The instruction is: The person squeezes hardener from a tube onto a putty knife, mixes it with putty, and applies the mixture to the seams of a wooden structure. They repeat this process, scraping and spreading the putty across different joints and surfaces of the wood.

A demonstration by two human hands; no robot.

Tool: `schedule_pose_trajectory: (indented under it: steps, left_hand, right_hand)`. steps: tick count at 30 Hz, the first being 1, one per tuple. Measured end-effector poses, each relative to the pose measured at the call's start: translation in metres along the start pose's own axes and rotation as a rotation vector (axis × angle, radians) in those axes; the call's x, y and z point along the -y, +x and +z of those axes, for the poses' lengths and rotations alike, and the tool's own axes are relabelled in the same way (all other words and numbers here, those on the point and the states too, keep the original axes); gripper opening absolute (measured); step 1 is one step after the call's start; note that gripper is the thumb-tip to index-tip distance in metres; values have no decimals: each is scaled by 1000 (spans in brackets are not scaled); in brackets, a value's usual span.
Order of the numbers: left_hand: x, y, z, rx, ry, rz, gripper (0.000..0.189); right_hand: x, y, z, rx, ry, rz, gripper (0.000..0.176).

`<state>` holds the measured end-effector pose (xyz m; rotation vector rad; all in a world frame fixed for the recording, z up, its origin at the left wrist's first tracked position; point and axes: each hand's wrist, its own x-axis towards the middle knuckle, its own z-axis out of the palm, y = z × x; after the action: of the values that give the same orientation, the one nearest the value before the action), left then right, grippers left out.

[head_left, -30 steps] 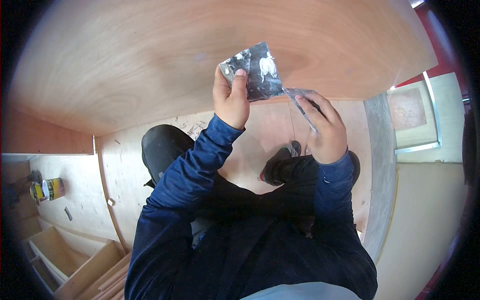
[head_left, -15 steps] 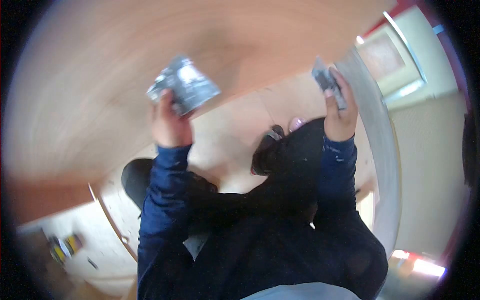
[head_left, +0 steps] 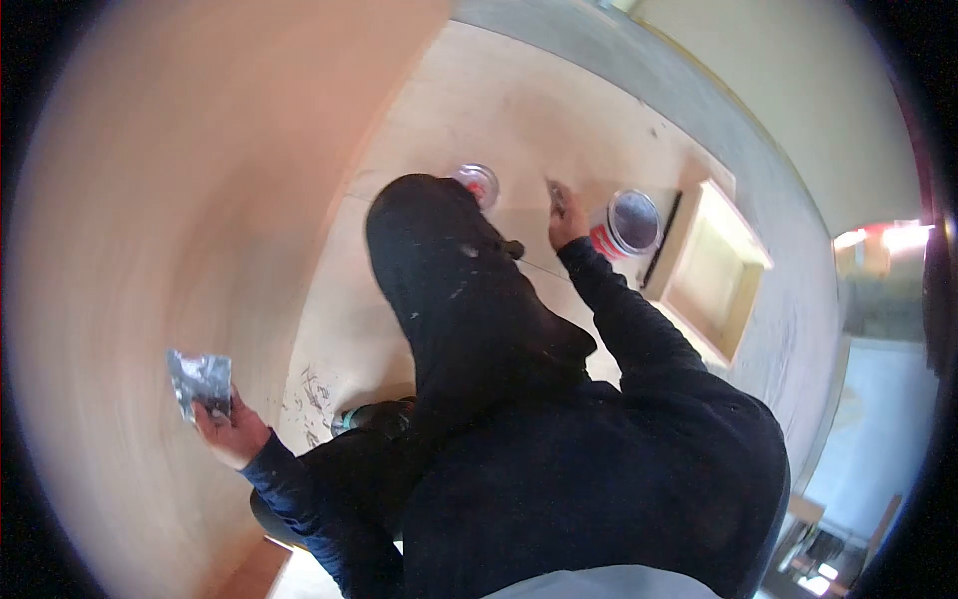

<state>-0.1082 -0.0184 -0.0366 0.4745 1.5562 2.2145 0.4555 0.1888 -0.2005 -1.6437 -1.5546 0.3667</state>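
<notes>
On the left, my left hand (head_left: pixel 230 431) is closed on a flat, squarish grey metal scraper (head_left: pixel 202 381), its shiny face streaked and smudged. The scraper overlaps the broad upright wooden panel (head_left: pixel 200 200) in this view. My right hand (head_left: pixel 569 222) is reached forward, fingers closed on a second, smaller-looking scraper (head_left: pixel 556 193) seen nearly edge-on and blurred. Just right of that hand is an open tin (head_left: pixel 636 222) with a red and white label and grey inside. A round, clear-looking lid (head_left: pixel 477 186) with red on it lies beyond my raised knee.
A shallow wooden box (head_left: pixel 699 299) sits right of the tin, with a thin dark strip (head_left: pixel 663 240) along its near side. Dark smears (head_left: pixel 314 394) mark the pale wooden floor by my shoe (head_left: pixel 374 417). Grey floor (head_left: pixel 798 329) runs along the right.
My view has swung toward the right, bringing the tin and wooden box into sight. My hands have spread apart; the right now reaches beside the tin. Both scrapers are still held.
</notes>
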Motion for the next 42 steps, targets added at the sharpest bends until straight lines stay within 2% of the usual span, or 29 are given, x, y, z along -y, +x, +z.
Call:
schedule_pose_trajectory:
  steps: [4,6,7,8,11,13,15,16,19,21,22,24,25,27,28,30,31,32,34,36,40,42]
  left_hand:
    - [-1,26,-37,153,-138,-42,34]
    - [-8,25,-30,119,-5,27,34]
    - [-10,27,-29,130,-7,18,34]
    - [-10,28,-27,119,-17,25,34]
    - [-6,26,-20,96,-22,9,35]
    - [0,26,-23,82,-25,-3,35]
    - [-2,29,-28,207,-3,-9,36]
    - [-4,28,-26,204,1,-9,36]
    - [-18,19,-12,126,21,16,37]
    - [-29,13,-3,121,-233,-165,37]
    - [-29,13,-3,119,-226,-168,37]
    - [-25,12,-4,151,60,15,37]
    - [-29,7,2,150,63,10,37]
    - [-42,-3,17,130,-228,-194,38]
    - [-45,-9,26,124,-229,-195,38]
    - [-53,-18,37,131,-176,-155,36]
    - [-52,-18,35,115,-173,-154,36]
    - [-51,-16,33,134,-201,-181,36]
    - [-47,-9,22,148,-235,-196,35]
    - [-36,1,5,234,-43,-54,34]
    - [-37,-3,9,108,-227,-184,35]
    - [-36,-2,12,99,-110,-148,36]
  right_hand:
    - [56,-88,-49,93,-85,136,52]
    - [59,-117,-73,-46,-203,10,57]
    - [53,-131,-83,-14,-307,158,58]
    - [44,-140,-92,-114,-327,133,58]
    - [3,-148,-110,-222,-466,388,58]
    - [-18,-149,-113,-236,-508,318,58]
    - [-31,-153,-113,-240,-491,231,59]
    - [-35,-154,-112,-236,-490,231,59]
    - [-50,-155,-108,-183,-519,348,61]
    - [-55,-154,-106,-123,-680,527,63]
    - [-52,-156,-109,-116,-682,530,63]
    - [-47,-160,-117,-69,-552,396,61]
    - [-58,-168,-116,-65,-557,398,61]
    - [-75,-181,-115,142,-597,549,58]
    - [-65,-189,-110,-6,-512,501,55]
    - [-90,-200,-105,259,-425,487,55]
    - [-87,-191,-93,216,-73,464,54]
    - [-85,-186,-84,343,-91,678,57]
    - [-27,-147,-88,124,772,1230,56]
    - [14,-112,-88,209,1293,1100,52]
    - [64,-5,-79,241,1762,783,41]
    - [101,67,-85,366,1749,442,37]
